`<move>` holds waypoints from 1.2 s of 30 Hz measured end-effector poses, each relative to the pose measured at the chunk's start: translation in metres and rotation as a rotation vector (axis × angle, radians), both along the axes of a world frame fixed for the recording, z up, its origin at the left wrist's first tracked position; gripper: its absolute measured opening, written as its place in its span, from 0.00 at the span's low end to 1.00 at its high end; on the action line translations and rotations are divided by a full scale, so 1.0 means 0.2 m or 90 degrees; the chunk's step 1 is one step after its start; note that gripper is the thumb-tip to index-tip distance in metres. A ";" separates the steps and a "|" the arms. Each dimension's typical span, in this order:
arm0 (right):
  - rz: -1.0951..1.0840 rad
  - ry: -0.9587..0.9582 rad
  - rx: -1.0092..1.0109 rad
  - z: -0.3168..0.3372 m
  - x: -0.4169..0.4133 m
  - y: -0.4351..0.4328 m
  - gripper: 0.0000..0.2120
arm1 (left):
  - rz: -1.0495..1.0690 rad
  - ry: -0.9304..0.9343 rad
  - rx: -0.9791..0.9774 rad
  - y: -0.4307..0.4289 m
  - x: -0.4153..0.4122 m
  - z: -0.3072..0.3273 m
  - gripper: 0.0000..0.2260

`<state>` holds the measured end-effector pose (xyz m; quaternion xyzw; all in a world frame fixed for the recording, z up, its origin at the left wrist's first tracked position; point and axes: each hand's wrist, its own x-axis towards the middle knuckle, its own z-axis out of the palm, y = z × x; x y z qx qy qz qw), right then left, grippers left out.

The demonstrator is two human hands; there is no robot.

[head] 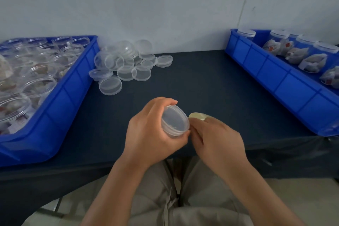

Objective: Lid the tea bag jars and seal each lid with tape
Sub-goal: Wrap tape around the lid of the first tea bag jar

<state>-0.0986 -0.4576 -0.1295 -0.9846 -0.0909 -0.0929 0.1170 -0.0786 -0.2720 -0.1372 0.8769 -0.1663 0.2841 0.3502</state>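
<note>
My left hand grips a clear plastic jar tilted on its side, with its clear lid facing up and right. My right hand is closed around a yellowish roll of tape, only partly showing above the fingers, held right against the lid's rim. The jar's contents are hidden by my left palm. Both hands hover just above the near edge of the dark table.
A blue bin at left holds several open clear jars with tea bags. Several loose clear lids are piled at the back by the wall. A second blue bin at right holds several lidded jars of tea bags.
</note>
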 end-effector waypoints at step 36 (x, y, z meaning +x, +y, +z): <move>0.121 0.013 -0.087 -0.21 0.34 0.12 0.19 | -0.072 0.231 -0.558 0.06 -0.11 0.12 0.26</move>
